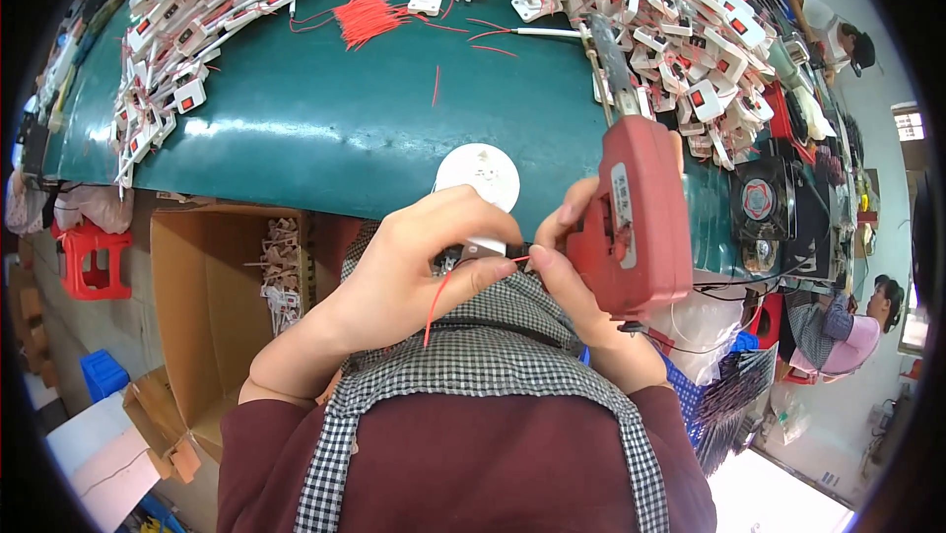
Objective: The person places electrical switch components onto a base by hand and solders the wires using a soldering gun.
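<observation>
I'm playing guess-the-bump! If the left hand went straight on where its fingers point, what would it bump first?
Probably the right hand, just across a small gap where red wire shows; depth is hard to judge here.

Count two near hands point(409, 247) point(574, 287), one red tool point(650, 218) (plus one wire bundle point(367, 19)).

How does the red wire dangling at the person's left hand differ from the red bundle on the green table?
The dangling wire is one strand; the bundle is many strands heaped together.
The dangling wire hangs in a gentle curve below the left hand; the bundle lies on the green table, apart from both hands.
Both are red and thin-stranded.
</observation>
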A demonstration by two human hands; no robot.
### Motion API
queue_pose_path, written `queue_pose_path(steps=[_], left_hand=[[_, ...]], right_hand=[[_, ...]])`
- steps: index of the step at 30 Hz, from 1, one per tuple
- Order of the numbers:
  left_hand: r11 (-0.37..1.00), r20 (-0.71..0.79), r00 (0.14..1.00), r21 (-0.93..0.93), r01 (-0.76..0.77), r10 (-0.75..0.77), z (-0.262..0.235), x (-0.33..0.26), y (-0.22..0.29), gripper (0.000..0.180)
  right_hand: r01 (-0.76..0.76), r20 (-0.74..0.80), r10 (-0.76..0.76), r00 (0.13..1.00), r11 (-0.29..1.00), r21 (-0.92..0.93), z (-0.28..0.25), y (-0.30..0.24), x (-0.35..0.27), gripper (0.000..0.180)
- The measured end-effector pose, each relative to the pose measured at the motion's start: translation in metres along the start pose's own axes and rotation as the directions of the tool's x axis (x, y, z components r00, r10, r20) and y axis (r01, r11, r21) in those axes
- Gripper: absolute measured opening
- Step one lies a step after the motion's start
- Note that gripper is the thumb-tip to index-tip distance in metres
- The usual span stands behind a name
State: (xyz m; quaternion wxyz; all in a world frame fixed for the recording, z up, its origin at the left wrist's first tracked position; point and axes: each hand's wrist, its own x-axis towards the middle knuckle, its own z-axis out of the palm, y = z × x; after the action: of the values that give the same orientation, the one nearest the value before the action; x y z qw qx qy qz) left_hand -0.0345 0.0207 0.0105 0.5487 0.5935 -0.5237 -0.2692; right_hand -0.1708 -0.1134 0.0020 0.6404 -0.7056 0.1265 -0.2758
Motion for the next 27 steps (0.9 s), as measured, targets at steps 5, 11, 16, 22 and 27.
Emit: queue_pose_path(steps=[5, 11, 16, 22, 27], left_hand=[[0.996, 0.059, 0.995, -0.047, 0.081, -0.078, -0.005, -0.004, 0.005, 0.009], [0.924, -0.333, 0.935, 0.307, 0.228, -0.12, -0.026, 0.01, -0.006, 0.006], [0.957, -0.284, 0.954, 0.238, 0.164, -0.093, -0.017, 0.023, -0.027, 0.006], [0.889, -0.318, 0.944, 0.403, 0.216, -0.085, 0.002, 0.021, -0.027, 0.009], [0.805, -0.293, 0.954, 0.551, 0.219, -0.058, 0.0, 0.018, -0.026, 0.011]], right_hand=[[-0.017, 0.06, 0.015, 0.998, 0.999, 0.029, 0.007, 0.008, -0.006, 0.108], [0.347, 0.021, -0.353, 0.935, 0.903, -0.254, -0.003, 0.041, 0.008, 0.106], [0.297, -0.01, -0.311, 0.95, 0.915, -0.274, 0.005, 0.064, 0.019, 0.111], [0.148, 0.074, -0.147, 0.986, 0.989, -0.017, -0.003, 0.065, 0.031, 0.106], [-0.014, -0.041, 0.014, 0.999, 1.0, -0.001, -0.017, 0.025, 0.002, 0.101]])
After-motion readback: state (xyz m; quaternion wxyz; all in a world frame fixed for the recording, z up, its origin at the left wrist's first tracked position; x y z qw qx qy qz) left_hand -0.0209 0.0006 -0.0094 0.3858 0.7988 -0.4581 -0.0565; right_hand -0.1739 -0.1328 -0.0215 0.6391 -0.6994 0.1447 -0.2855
